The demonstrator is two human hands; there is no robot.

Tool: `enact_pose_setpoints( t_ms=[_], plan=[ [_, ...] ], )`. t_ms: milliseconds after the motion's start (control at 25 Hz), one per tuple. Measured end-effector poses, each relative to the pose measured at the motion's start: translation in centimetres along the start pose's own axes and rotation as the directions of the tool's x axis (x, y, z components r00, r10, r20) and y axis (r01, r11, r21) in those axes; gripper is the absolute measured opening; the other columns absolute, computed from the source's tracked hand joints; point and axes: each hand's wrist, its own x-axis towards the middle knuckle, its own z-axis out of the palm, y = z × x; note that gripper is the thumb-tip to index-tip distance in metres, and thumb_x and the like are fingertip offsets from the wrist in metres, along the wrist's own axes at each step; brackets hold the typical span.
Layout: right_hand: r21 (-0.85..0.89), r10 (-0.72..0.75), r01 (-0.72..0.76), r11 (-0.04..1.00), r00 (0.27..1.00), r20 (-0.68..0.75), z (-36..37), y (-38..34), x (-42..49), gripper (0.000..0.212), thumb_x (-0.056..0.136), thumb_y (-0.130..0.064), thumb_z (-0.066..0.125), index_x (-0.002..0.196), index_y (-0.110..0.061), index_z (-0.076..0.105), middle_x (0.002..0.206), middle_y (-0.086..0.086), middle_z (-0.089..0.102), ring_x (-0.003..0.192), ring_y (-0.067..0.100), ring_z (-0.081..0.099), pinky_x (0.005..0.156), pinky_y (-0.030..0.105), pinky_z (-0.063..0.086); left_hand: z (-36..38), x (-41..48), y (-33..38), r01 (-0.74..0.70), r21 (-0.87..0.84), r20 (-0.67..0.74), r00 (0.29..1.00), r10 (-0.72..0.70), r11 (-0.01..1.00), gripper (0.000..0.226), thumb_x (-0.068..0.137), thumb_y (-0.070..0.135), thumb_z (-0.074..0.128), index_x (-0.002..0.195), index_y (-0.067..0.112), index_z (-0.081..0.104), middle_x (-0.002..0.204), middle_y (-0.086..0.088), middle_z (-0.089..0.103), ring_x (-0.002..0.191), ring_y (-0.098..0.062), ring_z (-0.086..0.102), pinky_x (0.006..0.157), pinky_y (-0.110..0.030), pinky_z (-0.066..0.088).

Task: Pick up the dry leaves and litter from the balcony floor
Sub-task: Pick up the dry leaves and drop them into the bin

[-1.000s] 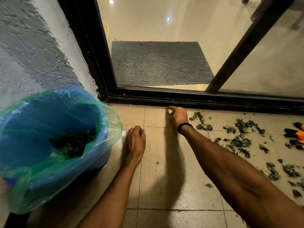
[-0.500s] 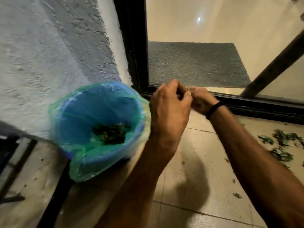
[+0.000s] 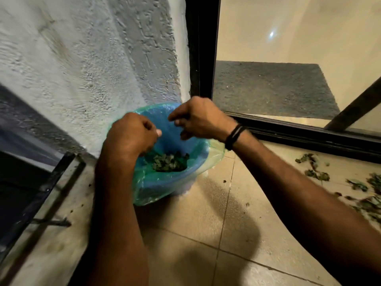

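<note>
1. Blue plastic shows through the thin green liner bag of a small bin, which stands on the tiled balcony floor directly beneath both sets of fingers.
2. The left hand hangs over the bin's near-left rim. Its fingers are curled tight into the palm with the thumb tip poking out toward the other hand. I cannot tell whether anything is closed inside them.
3. The right hand is above the far rim, with a black wristband on its wrist. Its fingers are bent downward and loosely bunched, just apart from the left thumb. A dark blur sits at their tips, but I cannot tell if they are pinching a scrap.
4. A heap of dry leaves lies at the bottom of the bin, below the fingertips of both hands.
5. More scattered leaves lie on the tiles well off to the right of the right fingers, past the forearm. A few small crumbs dot the floor nearer the bin.
6. Beyond the fingers rises a rough plastered wall. It meets a black sliding-door frame just behind the right knuckles.
7. Through the glass, beyond the right hand, a grey doormat lies on the indoor floor.
8. Far to the left of the left fingers runs a dark metal railing.
</note>
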Motion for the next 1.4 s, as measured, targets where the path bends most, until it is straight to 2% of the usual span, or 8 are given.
enact_pose_setpoints(
  t_ms=[160,320,440,560,760,1120,1280,1400],
  plan=[
    [0.205,0.187,-0.132,0.970,0.942,-0.278,-4.5,3.3,-2.3,0.013,0.089,-0.009,0.065,0.099,-0.012,0.074,0.081,0.003,0.075,0.064,0.009,0.072,0.063,0.023,0.060,0.9,-2.2,3.3,-0.273,-0.241,-0.174,0.956,0.235,0.931,0.028,0.071,0.053,0.067,0.082,0.027,0.072,0.074,0.000,0.074,0.077,-0.024,0.073,0.080,-0.046,0.060],
    [0.152,0.393,-0.363,0.919,0.829,-0.398,-5.6,11.2,-6.3,0.009,0.086,-0.016,0.068,0.091,-0.016,0.075,0.080,0.004,0.074,0.070,0.009,0.071,0.067,0.020,0.057,6.5,-5.7,9.2,-0.397,-0.411,-0.043,0.908,0.417,0.821,0.022,0.079,0.043,0.070,0.088,0.024,0.074,0.074,0.004,0.073,0.074,-0.015,0.072,0.077,-0.042,0.061],
    [0.046,0.494,-0.505,0.862,0.817,-0.297,-1.1,16.6,-11.4,0.008,0.084,-0.018,0.071,0.083,-0.011,0.073,0.073,0.004,0.070,0.058,-0.003,0.060,0.052,0.011,0.041,14.2,-6.4,10.6,-0.358,-0.355,0.155,0.888,0.432,0.864,0.011,0.081,0.031,0.074,0.087,0.022,0.073,0.078,0.001,0.074,0.077,-0.019,0.072,0.078,-0.039,0.060],
    [-0.044,0.546,-0.547,0.836,0.837,-0.032,5.5,19.9,-16.7,0.021,0.085,-0.016,0.073,0.105,-0.010,0.075,0.098,0.007,0.074,0.087,0.012,0.067,0.082,0.026,0.051,22.0,-5.8,7.1,-0.260,-0.173,0.227,0.928,0.295,0.950,0.017,0.087,0.021,0.071,0.104,0.019,0.074,0.101,-0.004,0.075,0.095,-0.022,0.069,0.085,-0.026,0.053],
    [-0.033,0.461,-0.461,0.887,0.887,0.003,11.8,21.9,-20.5,0.025,0.088,-0.021,0.070,0.112,-0.015,0.073,0.109,0.006,0.071,0.102,0.021,0.063,0.089,0.028,0.047,28.6,-5.4,-0.9,-0.025,-0.115,0.017,0.999,0.028,0.993,0.048,0.089,-0.001,0.059,0.135,0.013,0.058,0.120,-0.012,0.063,0.108,-0.026,0.061,0.089,-0.032,0.051],
    [-0.161,0.299,-0.316,0.935,0.947,-0.120,14.2,23.0,-19.6,0.017,0.098,-0.019,0.052,0.100,-0.007,0.064,0.100,0.011,0.060,0.089,0.026,0.052,0.075,0.031,0.040,33.2,-6.3,-5.6,-0.195,0.046,-0.067,0.978,0.198,0.980,0.038,0.096,0.034,0.060,0.131,0.021,0.059,0.122,-0.003,0.052,0.107,-0.024,0.046,0.090,-0.041,0.047],
    [0.062,0.492,-0.497,0.866,0.823,-0.284,12.4,24.2,-19.6,0.015,0.100,-0.019,0.046,0.096,-0.010,0.058,0.098,0.009,0.059,0.086,0.020,0.050,0.080,0.036,0.046,34.4,-5.8,-5.4,-0.239,0.002,-0.134,0.962,0.237,0.971,0.009,0.094,0.021,0.060,0.099,0.016,0.066,0.102,-0.009,0.058,0.097,-0.029,0.052,0.083,-0.046,0.048],
    [0.146,0.648,-0.667,0.731,0.609,-0.457,9.6,26.7,-21.0,0.012,0.099,-0.012,0.047,0.102,-0.009,0.058,0.104,0.009,0.057,0.094,0.022,0.051,0.083,0.034,0.048,34.9,-6.1,-2.8,-0.147,-0.100,-0.143,0.981,0.132,0.984,0.006,0.095,0.018,0.058,0.094,0.014,0.063,0.098,-0.013,0.061,0.094,-0.033,0.055,0.081,-0.045,0.048]
  ],
)
